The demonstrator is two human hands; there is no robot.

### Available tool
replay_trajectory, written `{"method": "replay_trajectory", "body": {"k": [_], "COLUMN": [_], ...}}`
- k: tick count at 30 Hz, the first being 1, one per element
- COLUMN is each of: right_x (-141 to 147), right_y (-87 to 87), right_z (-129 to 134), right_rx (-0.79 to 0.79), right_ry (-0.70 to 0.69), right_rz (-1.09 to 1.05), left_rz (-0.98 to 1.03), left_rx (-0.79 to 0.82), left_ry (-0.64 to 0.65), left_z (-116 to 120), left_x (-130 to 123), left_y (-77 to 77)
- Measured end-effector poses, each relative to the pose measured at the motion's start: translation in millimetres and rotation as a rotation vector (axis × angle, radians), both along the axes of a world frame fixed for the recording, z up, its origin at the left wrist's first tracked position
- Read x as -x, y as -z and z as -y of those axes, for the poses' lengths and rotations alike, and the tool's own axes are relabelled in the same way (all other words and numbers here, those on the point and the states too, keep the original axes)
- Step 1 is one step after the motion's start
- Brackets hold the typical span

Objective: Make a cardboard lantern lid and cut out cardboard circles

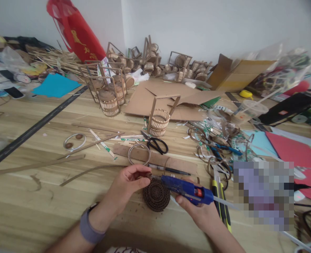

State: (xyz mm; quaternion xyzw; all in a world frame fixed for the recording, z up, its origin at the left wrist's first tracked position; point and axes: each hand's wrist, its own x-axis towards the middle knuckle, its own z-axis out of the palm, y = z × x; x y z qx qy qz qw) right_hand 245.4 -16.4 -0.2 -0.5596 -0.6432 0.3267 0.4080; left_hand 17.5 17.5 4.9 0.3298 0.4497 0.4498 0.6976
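A blue glue gun (184, 188) is held in my right hand (197, 211), its nozzle pointing left at the upper edge of a dark brown coiled disc (157, 196). My left hand (131, 182), with a grey band on the wrist, pinches the end of a thin brown strip (92, 170) just above the disc's upper left edge. The strip trails away to the left across the table. A white glue stick runs out of the back of the gun.
Beyond my hands lie a pale ring (139, 154), black scissors (158, 144) and a small basket with a tall handle (159, 121). Yellow-black pliers (221, 200) are at the right. Cardboard (171, 100) and more baskets (109, 100) stand farther back.
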Motion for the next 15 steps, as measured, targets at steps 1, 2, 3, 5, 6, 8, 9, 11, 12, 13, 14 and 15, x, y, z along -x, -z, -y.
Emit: {"method": "replay_trajectory", "body": {"k": [1, 2, 3, 5, 6, 8, 9, 11, 12, 13, 14, 15], "right_x": [-0.4, -0.8, -1.3, -2.2, -2.5, -3.0, -3.0, -2.7, -2.4, -2.1, -1.8, -1.6], "right_y": [1.5, 3.5, 5.6, 9.6, 11.1, 12.5, 12.3, 10.6, 9.5, 8.5, 7.7, 7.1], "right_z": [0.1, 0.4, 0.9, 1.9, 2.4, 3.0, 3.1, 2.7, 2.2, 1.8, 1.3, 0.8], "right_rx": [0.016, 0.032, 0.05, 0.067, 0.067, 0.059, 0.062, 0.08, 0.088, 0.096, 0.098, 0.094], "right_ry": [0.002, 0.007, 0.011, 0.026, 0.032, 0.047, 0.048, 0.047, 0.044, 0.037, 0.035, 0.037], "right_rz": [-0.004, -0.01, -0.018, -0.037, -0.046, -0.06, -0.066, -0.076, -0.076, -0.072, -0.065, -0.061], "left_rz": [0.001, 0.008, 0.017, 0.043, 0.058, 0.094, 0.115, 0.154, 0.168, 0.177, 0.182, 0.185], "left_rx": [-0.001, 0.003, 0.011, 0.037, 0.052, 0.082, 0.097, 0.122, 0.13, 0.136, 0.138, 0.14], "left_ry": [0.0, -0.002, -0.007, -0.015, -0.017, -0.014, -0.01, -0.004, -0.003, -0.004, -0.006, -0.008], "left_z": [0.0, 0.0, -0.1, -0.1, -0.3, -0.9, -1.4, -2.4, -2.8, -3.0, -3.2, -3.2], "left_x": [0.1, 0.1, 0.0, -0.6, -1.0, -2.0, -2.5, -3.3, -3.4, -3.5, -3.4, -3.3], "left_y": [-0.1, -0.3, -0.6, -1.6, -2.2, -3.8, -4.5, -5.5, -5.7, -5.7, -5.6, -5.5]}}
